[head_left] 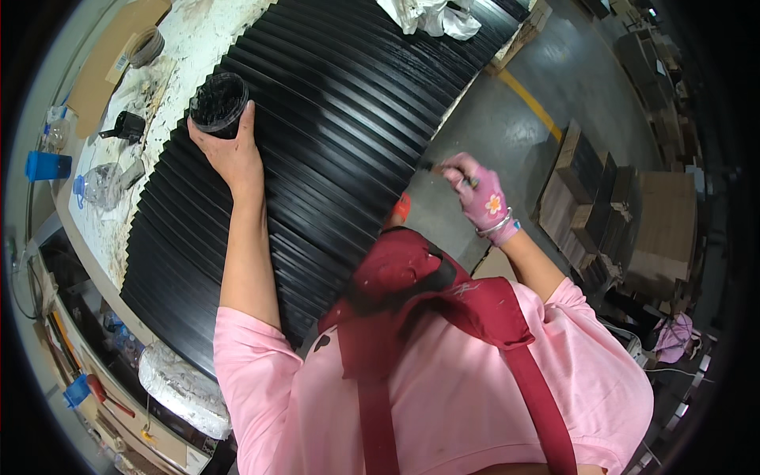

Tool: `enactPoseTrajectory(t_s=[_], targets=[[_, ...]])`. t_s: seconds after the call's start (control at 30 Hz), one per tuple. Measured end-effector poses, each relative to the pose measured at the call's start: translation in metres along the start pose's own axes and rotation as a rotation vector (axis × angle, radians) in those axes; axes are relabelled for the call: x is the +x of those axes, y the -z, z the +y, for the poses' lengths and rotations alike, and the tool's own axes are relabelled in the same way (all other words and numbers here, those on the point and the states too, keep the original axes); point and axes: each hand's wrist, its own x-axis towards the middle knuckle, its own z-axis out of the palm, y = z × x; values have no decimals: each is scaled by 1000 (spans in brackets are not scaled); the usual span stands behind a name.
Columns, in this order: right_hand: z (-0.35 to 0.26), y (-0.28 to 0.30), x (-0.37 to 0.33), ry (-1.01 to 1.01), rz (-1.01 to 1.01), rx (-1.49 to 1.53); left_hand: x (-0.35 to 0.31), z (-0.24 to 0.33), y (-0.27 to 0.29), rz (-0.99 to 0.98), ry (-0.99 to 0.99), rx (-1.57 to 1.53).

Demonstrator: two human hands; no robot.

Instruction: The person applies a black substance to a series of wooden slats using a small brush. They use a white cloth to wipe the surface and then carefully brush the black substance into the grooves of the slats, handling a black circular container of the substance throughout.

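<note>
A: The fingers (207, 141) of the left hand (229, 154) were curled around the black cup (218, 104), holding it from below on the slats (332, 134).

B: And the right hand (481, 196)?

A: It wore a pink glove, and its fingers were closed narrow on a thin brush (443, 169). The brush tip was at the right edge of the slats, just beside them. I could not tell if it touched.

B: Where was the cup, relative to the slats?

A: At their upper left edge, near the white table (190, 39). Left of the slats lay a blue box (47, 166) and a clear bottle (101, 187). A white rag (431, 17) lay on the top end of the slats.

B: And to the right of the slats?

A: Stacks of boards (594, 214) on the floor, well apart.
</note>
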Motion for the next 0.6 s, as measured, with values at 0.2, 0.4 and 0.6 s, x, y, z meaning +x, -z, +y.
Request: enactPoseTrajectory(t_s=[0.2,0.4,0.6], targets=[[-6,11,2,57,-45,-59,-2,2,-2,-5,56,2],[-3,0,5,34,-77,-126,-1,-7,-2,9,34,34],[-2,0,3,30,44,-64,-2,-1,0,-35,73,12]])
